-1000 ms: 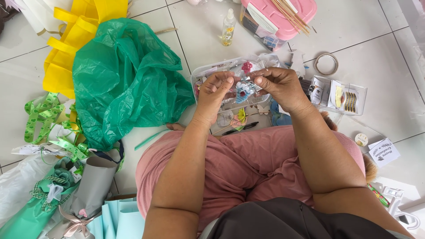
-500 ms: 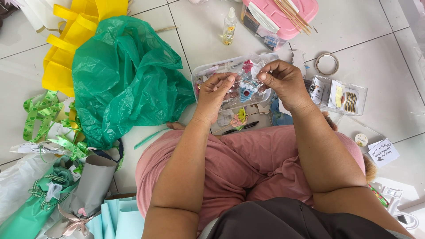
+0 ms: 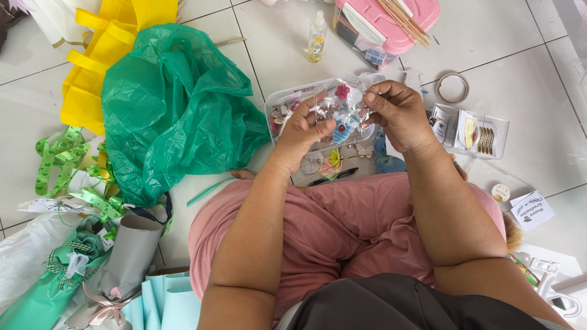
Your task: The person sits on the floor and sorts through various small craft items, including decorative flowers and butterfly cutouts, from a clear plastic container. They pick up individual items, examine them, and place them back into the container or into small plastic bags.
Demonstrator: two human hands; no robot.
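Head view, item record: left hand point(image 3: 304, 130) and right hand point(image 3: 397, 113), fingers pinched shut on one clear packet of small trinkets point(image 3: 342, 110), held above clear tray point(image 3: 276, 101) on floor. Step judged: opening the packet. Next move needs a steady two-sided pull.

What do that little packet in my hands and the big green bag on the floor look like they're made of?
The packet, held by the left hand and right hand, looks like thin clear plastic film: glossy, crinkled, with small decorations showing through. The green bag seems to be thin, soft plastic sheet: slightly see-through and full of shiny creases.
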